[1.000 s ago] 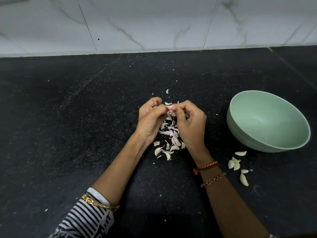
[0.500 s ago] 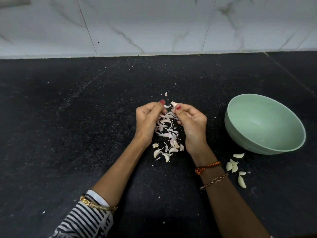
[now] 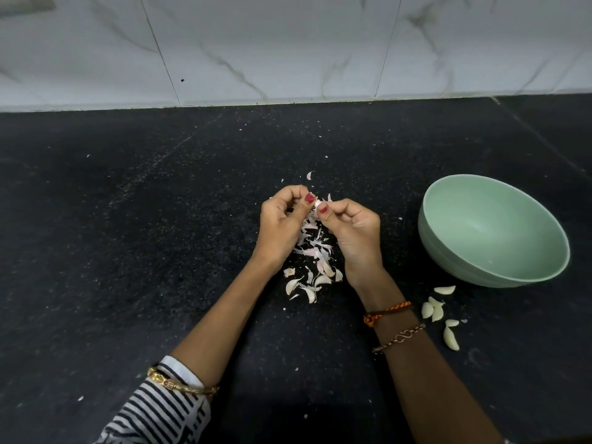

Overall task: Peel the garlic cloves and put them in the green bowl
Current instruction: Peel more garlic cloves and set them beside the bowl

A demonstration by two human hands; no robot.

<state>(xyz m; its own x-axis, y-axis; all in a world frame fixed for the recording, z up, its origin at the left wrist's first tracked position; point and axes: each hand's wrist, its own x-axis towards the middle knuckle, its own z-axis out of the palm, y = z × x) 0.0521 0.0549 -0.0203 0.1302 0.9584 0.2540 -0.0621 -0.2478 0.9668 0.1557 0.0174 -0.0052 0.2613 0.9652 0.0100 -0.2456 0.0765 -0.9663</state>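
Head view, looking down: nearest the tabletop's [image 3: 128, 251] front edge come a striped sleeve [image 3: 160, 411] and two forearms reaching inward. A little farther, toward the right edge, a handful of peeled cloves [image 3: 437, 312] lie loose just in front of the green bowl [image 3: 474, 267], which looks empty and leans a bit. Mid-tabletop sits a heap of papery skins [image 3: 312, 251], with a few cloves [image 3: 320, 280] at its near side. Right above that heap the left hand [image 3: 282, 222] and right hand [image 3: 355, 229] are drawn close, each with fingers curled, thumbs pinching one small clove [image 3: 317, 204] between them; how much skin clings to it I can't tell.

I'd say the trick here is to steady the clove with one thumb and let the other nail lift the skin from the tip, pulling lengthwise, so the peel drops onto the heap. Then carry it right and into the bowl, not beside it.
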